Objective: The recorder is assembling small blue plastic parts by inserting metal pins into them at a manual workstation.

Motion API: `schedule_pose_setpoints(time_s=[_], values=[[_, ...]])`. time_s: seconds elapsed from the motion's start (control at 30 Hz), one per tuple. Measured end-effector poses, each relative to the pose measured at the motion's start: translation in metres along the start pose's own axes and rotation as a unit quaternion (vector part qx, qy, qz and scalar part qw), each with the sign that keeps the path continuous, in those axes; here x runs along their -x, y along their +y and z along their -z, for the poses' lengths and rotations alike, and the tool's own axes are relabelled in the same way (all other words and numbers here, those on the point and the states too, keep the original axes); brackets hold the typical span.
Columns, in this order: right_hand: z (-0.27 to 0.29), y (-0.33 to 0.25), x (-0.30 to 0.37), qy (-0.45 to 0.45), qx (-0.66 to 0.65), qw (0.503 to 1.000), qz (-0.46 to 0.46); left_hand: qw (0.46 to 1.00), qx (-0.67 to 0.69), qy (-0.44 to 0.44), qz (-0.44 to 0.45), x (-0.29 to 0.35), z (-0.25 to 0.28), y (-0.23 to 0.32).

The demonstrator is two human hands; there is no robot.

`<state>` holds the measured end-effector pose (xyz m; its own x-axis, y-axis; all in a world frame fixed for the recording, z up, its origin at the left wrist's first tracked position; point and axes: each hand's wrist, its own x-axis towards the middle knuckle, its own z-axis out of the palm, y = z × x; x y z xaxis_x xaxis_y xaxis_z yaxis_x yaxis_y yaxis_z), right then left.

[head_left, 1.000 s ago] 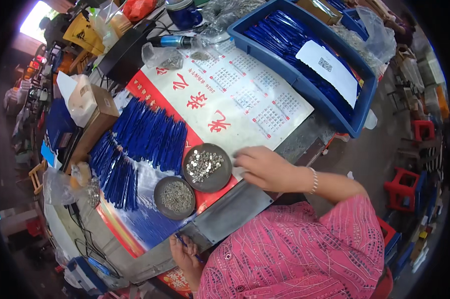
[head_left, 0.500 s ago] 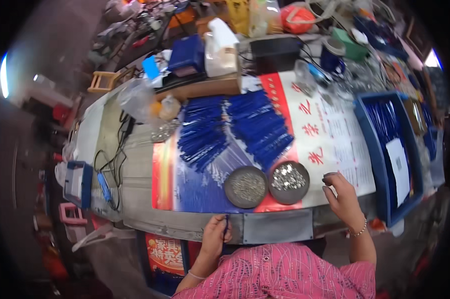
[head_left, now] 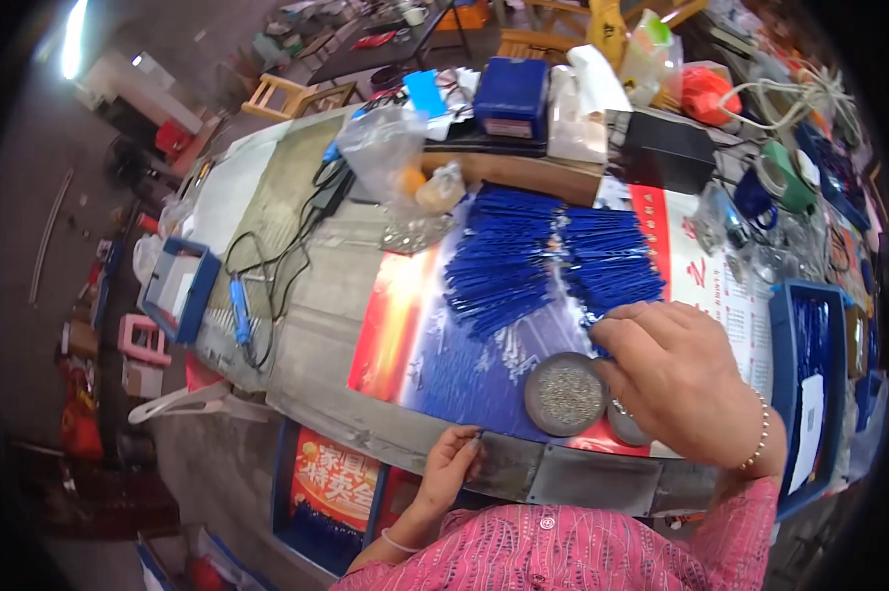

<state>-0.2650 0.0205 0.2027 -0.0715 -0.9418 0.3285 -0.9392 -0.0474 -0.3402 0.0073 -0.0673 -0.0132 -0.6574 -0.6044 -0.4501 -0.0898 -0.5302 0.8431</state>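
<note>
My left hand (head_left: 453,465) rests at the table's front edge, thumb and fingers pinched together; what they hold is too small to make out. Further right, my right hand (head_left: 676,374) reaches over the table with bent fingers. Its fingertips are at the near ends of a fanned pile of thin blue sticks (head_left: 612,258), and whatever lies between them is hidden. Another fan of blue sticks (head_left: 498,261) lies to the left. A round grey dish (head_left: 565,395) holds small silvery pieces. Beneath my right hand, a second dish (head_left: 625,427) is mostly covered.
A printed poster (head_left: 395,340) lies under the sticks. A blue tray (head_left: 781,394) with more sticks stands at the right. Plastic bags (head_left: 380,148), a dark blue box (head_left: 510,97) and a black box (head_left: 669,148) crowd the back. A blue-handled tool (head_left: 238,310) with a cord lies left.
My right hand has moved from beside the dishes to the blue sticks, now covering much of the second dish. The view has shifted. A dark blue stick end seen earlier in my left hand is indistinct now.
</note>
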Motion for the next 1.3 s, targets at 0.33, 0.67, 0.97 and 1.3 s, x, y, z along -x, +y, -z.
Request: schedule_pose_setpoints(time_s=[0.33, 0.67, 0.97, 1.3], values=[[0.058, -0.092, -0.061, -0.055, 0.086, 0.994, 0.032, 0.995, -0.007, -0.094, -0.024, -0.009, 0.013, -0.025], [0.036, -0.080, -0.040, 0.012, 0.124, 0.990, 0.057, 0.994, -0.024, -0.105, -0.026, 0.001, 0.009, -0.010], [-0.043, 0.029, -0.090, -0.110, -0.013, 0.993, -0.049, 0.992, -0.035, -0.116, -0.044, 0.000, 0.021, -0.019], [-0.065, 0.028, -0.131, -0.063, -0.344, 0.926, -0.145, 0.989, -0.007, -0.118, -0.094, 0.002, 0.026, -0.030]])
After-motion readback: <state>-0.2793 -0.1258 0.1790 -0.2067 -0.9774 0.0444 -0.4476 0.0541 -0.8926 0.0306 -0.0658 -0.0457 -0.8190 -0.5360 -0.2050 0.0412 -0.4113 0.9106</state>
